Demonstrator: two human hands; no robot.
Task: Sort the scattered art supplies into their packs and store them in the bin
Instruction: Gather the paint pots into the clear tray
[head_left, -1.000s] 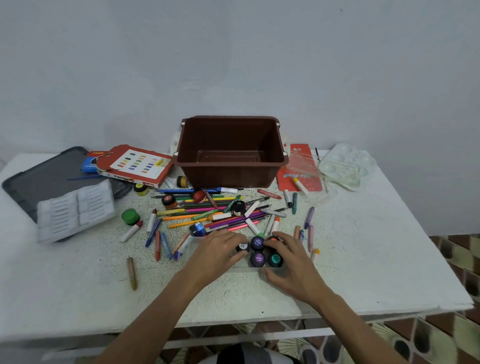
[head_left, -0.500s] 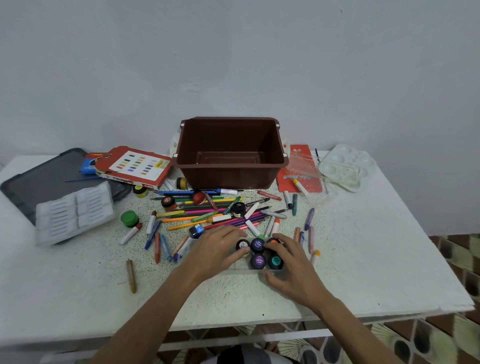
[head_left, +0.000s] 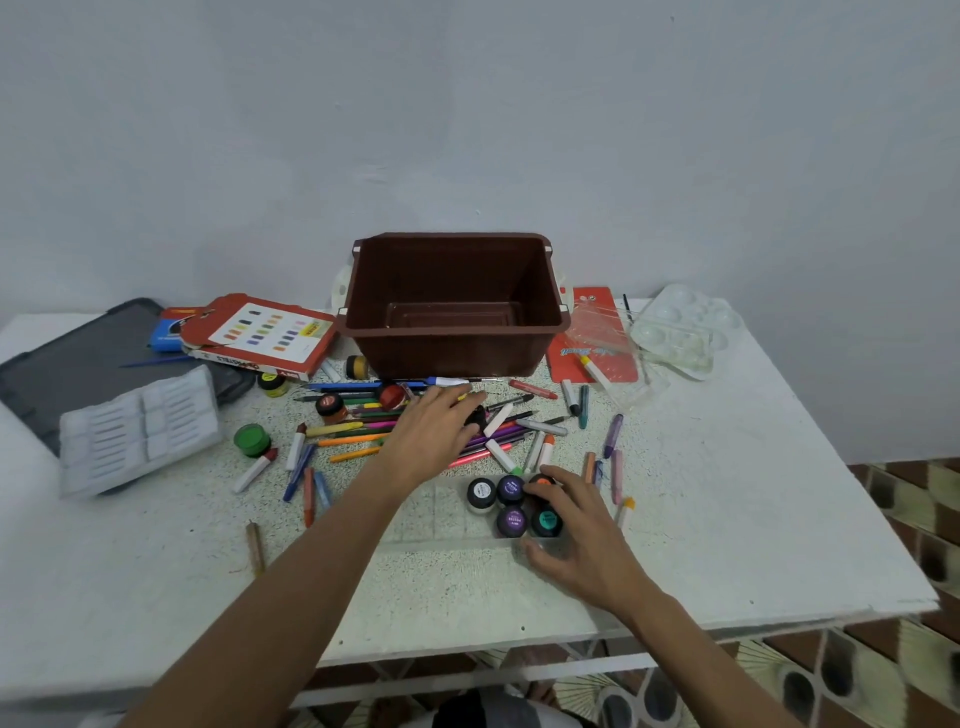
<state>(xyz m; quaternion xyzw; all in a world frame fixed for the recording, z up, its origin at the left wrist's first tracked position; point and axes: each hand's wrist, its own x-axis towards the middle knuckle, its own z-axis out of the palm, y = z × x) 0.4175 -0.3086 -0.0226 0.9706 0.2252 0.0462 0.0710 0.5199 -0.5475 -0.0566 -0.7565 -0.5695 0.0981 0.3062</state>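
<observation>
Paint pots (head_left: 511, 522), small and round, stand in a clear plastic tray (head_left: 436, 514) at the front of the table (head_left: 727, 493). Right hand (head_left: 582, 540) grips the tray end; left hand (head_left: 431, 436), fingers loose, has moved up onto the markers (head_left: 353, 441).

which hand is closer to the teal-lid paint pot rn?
Right. The right hand grips the end of the clear tray, around the teal-lid paint pot; the left hand is farther back over the marker pile.
</observation>
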